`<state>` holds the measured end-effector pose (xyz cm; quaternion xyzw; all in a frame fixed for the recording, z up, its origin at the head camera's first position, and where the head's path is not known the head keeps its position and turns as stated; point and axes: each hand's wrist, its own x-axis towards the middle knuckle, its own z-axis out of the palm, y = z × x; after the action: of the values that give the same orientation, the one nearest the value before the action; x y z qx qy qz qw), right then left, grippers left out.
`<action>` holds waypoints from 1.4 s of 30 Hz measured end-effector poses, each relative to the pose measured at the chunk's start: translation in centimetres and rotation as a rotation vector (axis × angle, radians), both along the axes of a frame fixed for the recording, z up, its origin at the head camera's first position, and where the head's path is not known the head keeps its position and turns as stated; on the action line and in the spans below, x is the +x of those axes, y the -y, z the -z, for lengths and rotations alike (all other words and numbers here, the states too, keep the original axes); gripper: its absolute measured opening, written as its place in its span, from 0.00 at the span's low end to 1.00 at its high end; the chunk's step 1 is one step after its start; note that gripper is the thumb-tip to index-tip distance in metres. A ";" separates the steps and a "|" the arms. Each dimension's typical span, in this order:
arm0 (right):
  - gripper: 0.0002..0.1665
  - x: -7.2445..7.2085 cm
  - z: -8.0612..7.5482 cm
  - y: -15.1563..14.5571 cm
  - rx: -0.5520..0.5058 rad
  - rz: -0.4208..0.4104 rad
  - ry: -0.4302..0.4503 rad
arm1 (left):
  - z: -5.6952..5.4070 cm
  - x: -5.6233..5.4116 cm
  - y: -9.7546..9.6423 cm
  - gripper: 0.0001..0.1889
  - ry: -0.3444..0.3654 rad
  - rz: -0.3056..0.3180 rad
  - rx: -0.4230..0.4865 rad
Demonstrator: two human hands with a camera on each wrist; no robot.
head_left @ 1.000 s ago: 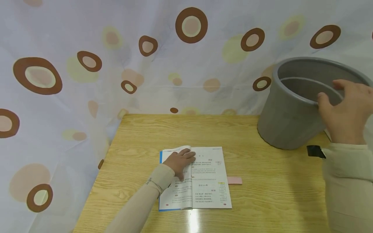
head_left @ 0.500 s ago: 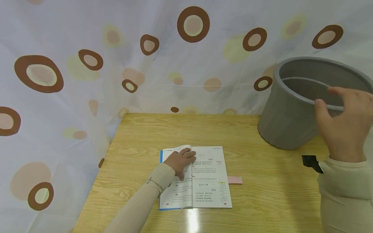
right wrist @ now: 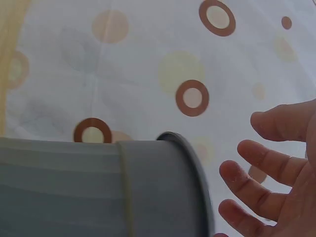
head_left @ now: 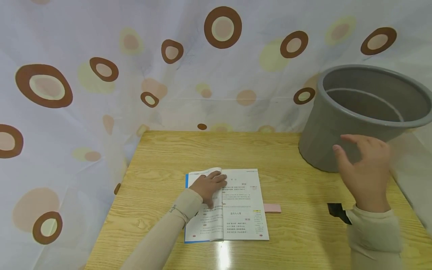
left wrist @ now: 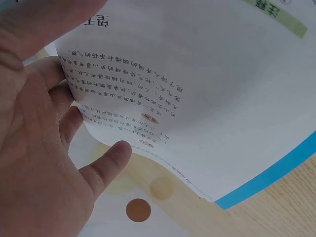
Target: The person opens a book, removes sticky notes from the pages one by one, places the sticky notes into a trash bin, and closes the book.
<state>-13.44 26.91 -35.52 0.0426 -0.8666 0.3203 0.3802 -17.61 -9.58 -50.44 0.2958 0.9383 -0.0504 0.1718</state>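
Nearest, at 6 o'clock in the head view, an opened book (head_left: 243,204) lies on the wooden table (head_left: 297,236); the left hand (head_left: 208,188) rests on its left page, fingers spread, tips by the fold. A pink strip (head_left: 272,208) juts from the book's 3 o'clock edge. Near 4 o'clock the right hand (head_left: 367,168) hangs in the air, thumb and fingers parted. Beyond stands a grey bin (head_left: 325,127), then a spotted curtain (head_left: 189,86) toward 12.

two hands (head_left: 207,187) (head_left: 368,170), one book (head_left: 244,221), one bin (head_left: 324,138), one table (head_left: 189,150)
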 end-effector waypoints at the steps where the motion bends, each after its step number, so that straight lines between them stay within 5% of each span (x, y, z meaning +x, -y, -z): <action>1: 0.16 0.1 0.5 0.1 -0.003 -0.007 0.010 | 0.0 0.0 0.0 0.53 0.001 -0.001 0.001; 7: 0.16 0.7 3.7 1.6 -0.008 -0.068 0.149 | 0.4 -0.2 0.3 0.53 -0.004 -0.002 0.008; 13: 0.17 2.2 7.8 4.1 -0.050 -0.180 0.398 | 0.4 -0.2 0.7 0.52 -0.018 0.008 0.018; 26: 0.20 4.1 14.5 7.6 -0.026 -0.218 0.749 | 0.1 -0.3 0.6 0.53 -0.002 -0.006 0.021; 34: 0.22 4.6 17.2 9.6 -0.006 -0.240 0.880 | 0.3 -0.3 0.3 0.52 0.012 -0.014 0.043; 42: 0.24 5.3 17.8 10.6 0.013 -0.226 0.929 | 0.4 -0.1 0.1 0.52 0.031 -0.015 0.027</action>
<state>-8.19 16.33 -53.30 -0.0087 -0.9368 0.3394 -0.0848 -17.72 -9.64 -50.80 0.2918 0.9384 -0.0317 0.1824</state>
